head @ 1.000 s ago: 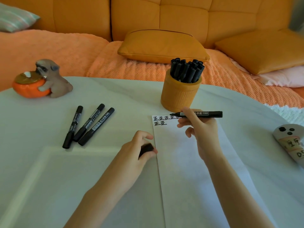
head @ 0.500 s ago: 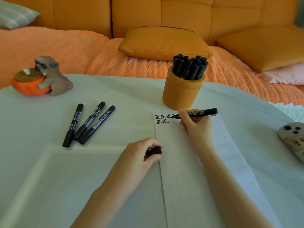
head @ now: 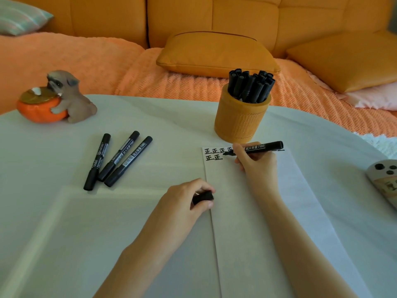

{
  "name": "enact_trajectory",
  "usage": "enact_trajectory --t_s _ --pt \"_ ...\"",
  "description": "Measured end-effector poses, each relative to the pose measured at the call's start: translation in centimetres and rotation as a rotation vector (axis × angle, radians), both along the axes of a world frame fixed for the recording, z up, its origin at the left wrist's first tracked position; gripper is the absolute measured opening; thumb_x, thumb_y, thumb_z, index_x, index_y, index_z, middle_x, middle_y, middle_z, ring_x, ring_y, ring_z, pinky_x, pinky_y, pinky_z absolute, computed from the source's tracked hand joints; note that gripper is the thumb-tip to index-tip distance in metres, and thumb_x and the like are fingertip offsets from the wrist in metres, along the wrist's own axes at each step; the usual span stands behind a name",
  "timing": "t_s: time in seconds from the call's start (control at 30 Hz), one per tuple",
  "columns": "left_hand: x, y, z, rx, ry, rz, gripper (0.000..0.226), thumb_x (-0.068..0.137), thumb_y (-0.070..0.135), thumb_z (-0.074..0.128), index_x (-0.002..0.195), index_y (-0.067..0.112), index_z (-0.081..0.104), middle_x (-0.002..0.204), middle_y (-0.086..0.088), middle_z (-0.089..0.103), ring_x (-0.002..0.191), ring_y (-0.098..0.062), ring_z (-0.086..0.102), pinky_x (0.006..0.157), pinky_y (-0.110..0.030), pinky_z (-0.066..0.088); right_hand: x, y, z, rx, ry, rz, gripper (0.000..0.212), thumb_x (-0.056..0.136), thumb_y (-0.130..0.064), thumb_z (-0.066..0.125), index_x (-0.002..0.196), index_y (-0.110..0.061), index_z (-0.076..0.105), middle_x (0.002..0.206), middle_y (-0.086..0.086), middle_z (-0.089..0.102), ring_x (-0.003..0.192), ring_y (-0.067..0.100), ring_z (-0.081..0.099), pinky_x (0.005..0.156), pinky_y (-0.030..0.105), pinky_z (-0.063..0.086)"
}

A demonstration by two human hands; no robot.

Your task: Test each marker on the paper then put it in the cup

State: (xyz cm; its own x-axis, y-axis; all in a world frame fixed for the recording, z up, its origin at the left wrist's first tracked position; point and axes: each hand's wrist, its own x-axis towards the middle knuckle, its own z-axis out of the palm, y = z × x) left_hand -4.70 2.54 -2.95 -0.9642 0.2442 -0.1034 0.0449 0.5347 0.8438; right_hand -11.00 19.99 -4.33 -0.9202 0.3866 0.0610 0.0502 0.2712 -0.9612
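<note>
My right hand [head: 256, 162] grips an uncapped black marker [head: 261, 146], its tip down on the white paper [head: 247, 211] beside the second row of black characters. My left hand [head: 184, 203] rests at the paper's left edge and pinches the marker's black cap [head: 203, 197]. Behind the paper stands the orange cup [head: 241, 119], filled with several black markers. Three capped black markers [head: 117, 160] lie side by side on the table to the left.
An orange bowl with a grey dog figurine [head: 58, 97] sits at the table's far left. A grey object with dark dots [head: 384, 179] lies at the right edge. An orange sofa with cushions [head: 217, 54] runs behind the white table [head: 64, 222].
My right hand has lowered the marker tip from above the first row to the paper at the second row. My left hand stays at the paper's edge with the cap.
</note>
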Motion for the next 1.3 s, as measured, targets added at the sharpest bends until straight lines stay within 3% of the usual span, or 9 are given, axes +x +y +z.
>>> enact_trajectory --t_s 0.5,0.77,1.3 --pt "-0.02 0.02 0.13 -0.007 -0.023 -0.003 0.019 0.082 0.021 0.066 0.090 0.038 0.062 0.094 0.017 0.068 0.086 -0.006 0.064 0.083 -0.034 0.050 -0.25 0.12 -0.38 0.058 0.008 -0.041 0.027 0.088 -0.021 0.065 0.078 0.003 0.063 0.055 -0.003 0.055 0.047 0.002 0.043 0.047 0.014 0.033" --pt "0.01 -0.04 0.27 -0.018 -0.029 -0.005 0.018 0.083 0.022 0.066 0.091 0.037 0.062 0.094 0.018 0.068 0.085 -0.004 0.063 0.083 -0.031 0.051 -0.06 0.23 -0.04 0.023 0.013 -0.037 0.020 0.089 -0.022 0.064 0.078 -0.005 0.065 0.055 -0.005 0.056 0.044 -0.003 0.045 0.048 0.009 0.035" --pt "-0.04 -0.02 0.20 -0.011 -0.019 -0.009 0.017 0.082 0.021 0.067 0.091 0.036 0.063 0.094 0.016 0.068 0.085 -0.007 0.064 0.083 -0.034 0.051 0.04 -0.14 0.07 0.059 -0.017 -0.027 0.031 0.086 -0.019 0.064 0.080 0.011 0.057 0.063 0.008 0.054 0.059 0.012 0.044 0.050 0.021 0.033"
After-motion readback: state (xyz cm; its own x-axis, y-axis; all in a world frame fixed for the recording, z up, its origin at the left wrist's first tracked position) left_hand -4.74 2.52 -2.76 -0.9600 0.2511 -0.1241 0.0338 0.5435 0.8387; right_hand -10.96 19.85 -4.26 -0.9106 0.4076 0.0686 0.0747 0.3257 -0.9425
